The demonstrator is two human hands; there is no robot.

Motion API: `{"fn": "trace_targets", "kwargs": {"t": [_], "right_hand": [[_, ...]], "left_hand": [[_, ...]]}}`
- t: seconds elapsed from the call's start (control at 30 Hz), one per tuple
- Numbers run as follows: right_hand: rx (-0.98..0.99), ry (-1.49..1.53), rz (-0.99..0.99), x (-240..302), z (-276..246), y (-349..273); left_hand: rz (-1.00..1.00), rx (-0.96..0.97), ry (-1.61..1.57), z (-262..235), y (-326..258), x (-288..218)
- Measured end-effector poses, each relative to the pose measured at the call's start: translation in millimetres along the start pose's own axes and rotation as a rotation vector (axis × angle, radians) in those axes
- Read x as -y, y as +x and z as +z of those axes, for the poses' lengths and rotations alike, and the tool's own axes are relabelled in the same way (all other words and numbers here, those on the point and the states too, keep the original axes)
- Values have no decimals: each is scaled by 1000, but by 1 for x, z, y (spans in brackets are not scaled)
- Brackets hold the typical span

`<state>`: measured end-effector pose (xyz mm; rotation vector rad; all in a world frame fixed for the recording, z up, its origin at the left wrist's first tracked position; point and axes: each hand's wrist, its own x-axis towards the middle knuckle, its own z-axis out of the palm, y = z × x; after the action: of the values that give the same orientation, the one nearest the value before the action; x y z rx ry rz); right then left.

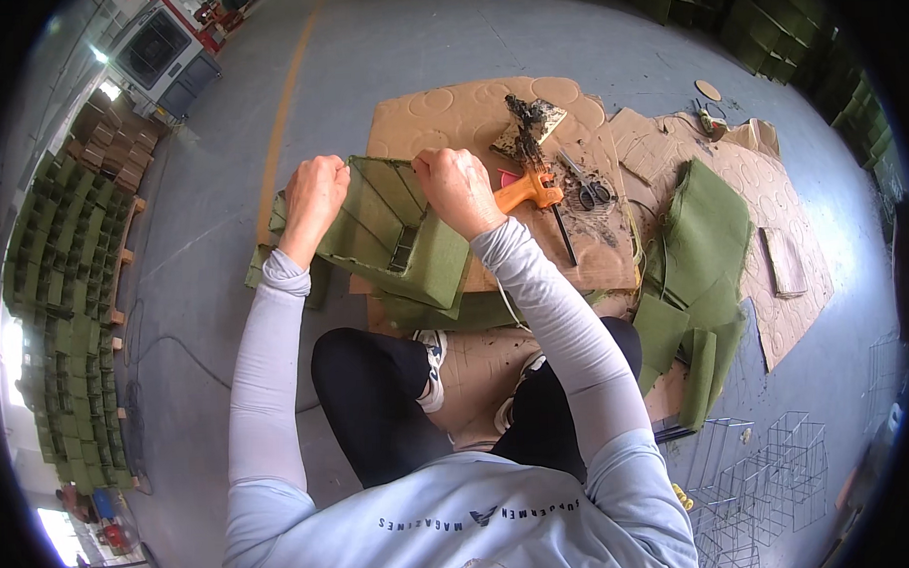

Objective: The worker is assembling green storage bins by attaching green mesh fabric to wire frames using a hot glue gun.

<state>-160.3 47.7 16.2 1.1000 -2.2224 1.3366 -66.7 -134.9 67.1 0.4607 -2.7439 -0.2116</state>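
While it is gripped at its upper rim from both sides, an open box-shaped frame covered in olive-green felt fabric (398, 236) is held tilted above a brown cardboard sheet (449, 114) spread on the grey concrete floor (386, 36), just in front of the person's knees. The left hand (313, 194) is clenched on the box's left top corner, and the right hand (458, 189) is clenched in a fist on the right top corner, with green fabric pinched inside both hands. Just beyond the right hand, an orange-handled tool with a dark blackened tip (529, 186) is seen lying on the cardboard, and a pair of scissors (586, 186) lies just past it. Further out from the right hand, loose pieces of green felt (708, 235) are piled on the cardboard. Near the right elbow, bare wire-mesh frames (761, 474) are stacked on the floor. Well away from the left hand, finished green boxes (69, 287) are stacked in rows.
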Motion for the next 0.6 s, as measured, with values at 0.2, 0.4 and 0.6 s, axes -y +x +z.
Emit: {"fn": "trace_targets", "kwargs": {"t": [0.2, 0.4, 0.6], "right_hand": [[-18, 0, 14, -3, 4, 1], [43, -39, -9, -2, 3, 4], [118, -98, 36, -3, -4, 9]], "left_hand": [[127, -71, 137, 4, 0, 6], [114, -47, -4, 6, 4, 13], [109, 124, -37, -11, 10, 18]]}}
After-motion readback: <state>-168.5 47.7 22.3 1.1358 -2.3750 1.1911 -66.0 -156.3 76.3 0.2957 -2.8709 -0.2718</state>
